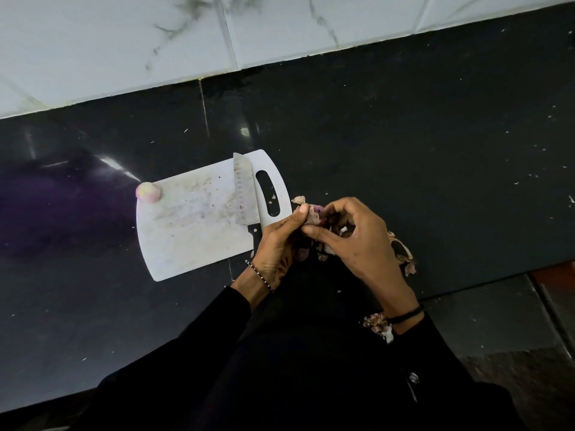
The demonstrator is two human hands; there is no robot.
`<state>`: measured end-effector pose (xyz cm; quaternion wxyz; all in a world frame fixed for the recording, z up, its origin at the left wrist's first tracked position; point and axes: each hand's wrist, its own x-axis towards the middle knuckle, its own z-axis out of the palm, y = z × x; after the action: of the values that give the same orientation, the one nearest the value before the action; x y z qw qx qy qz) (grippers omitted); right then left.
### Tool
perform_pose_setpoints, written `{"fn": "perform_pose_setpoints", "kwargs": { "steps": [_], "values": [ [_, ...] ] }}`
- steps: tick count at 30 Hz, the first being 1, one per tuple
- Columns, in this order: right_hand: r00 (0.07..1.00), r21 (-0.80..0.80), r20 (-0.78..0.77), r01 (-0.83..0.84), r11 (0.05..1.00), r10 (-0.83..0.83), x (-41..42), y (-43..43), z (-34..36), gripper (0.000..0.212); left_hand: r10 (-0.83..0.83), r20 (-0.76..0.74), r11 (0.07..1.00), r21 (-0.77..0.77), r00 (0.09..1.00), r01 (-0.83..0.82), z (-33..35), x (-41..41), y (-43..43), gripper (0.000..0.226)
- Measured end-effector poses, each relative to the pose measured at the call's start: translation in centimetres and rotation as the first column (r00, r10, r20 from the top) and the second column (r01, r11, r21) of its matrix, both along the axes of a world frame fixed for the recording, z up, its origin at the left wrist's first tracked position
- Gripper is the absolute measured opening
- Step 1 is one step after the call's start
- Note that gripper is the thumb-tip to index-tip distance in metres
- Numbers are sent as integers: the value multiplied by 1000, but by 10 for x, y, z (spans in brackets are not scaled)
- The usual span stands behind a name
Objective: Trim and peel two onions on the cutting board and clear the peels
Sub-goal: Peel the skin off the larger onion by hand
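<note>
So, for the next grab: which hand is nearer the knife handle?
Left. The left hand is beside the knife handle; the right hand is farther right, past the held onion.

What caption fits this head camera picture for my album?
Left hand and right hand peel an onion beside the cutting board with knife and peeled onion.

Right hand (354, 244) hides most of the onion (317, 209); left hand (278, 247) covers the knife handle's (255, 232) end, at the cutting board's (186, 241) 4 o'clock.
</note>
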<state>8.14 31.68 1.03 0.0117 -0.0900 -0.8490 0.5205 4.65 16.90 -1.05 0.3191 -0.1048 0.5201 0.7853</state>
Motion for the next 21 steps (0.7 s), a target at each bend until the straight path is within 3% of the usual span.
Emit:
{"fn": "perform_pose_setpoints", "kwargs": {
  "steps": [5,11,16,21],
  "values": [
    [994,-68,-103,34,997,-41,5,2,2,30,-8,8,1000,-5,1000,8,2,-2,-2,62],
    [998,9,-61,-22,1000,22,0,12,-6,11,16,-17,999,-35,1000,-17,1,0,2,27],
    [991,139,-8,-130,982,132,-5,16,-10,16,4,-18,998,-69,1000,-6,5,3,4,24],
    [986,240,31,-166,957,163,-4,12,-14,22,-62,48,993,-94,997,67,2,3,4,35]
  ]
}}
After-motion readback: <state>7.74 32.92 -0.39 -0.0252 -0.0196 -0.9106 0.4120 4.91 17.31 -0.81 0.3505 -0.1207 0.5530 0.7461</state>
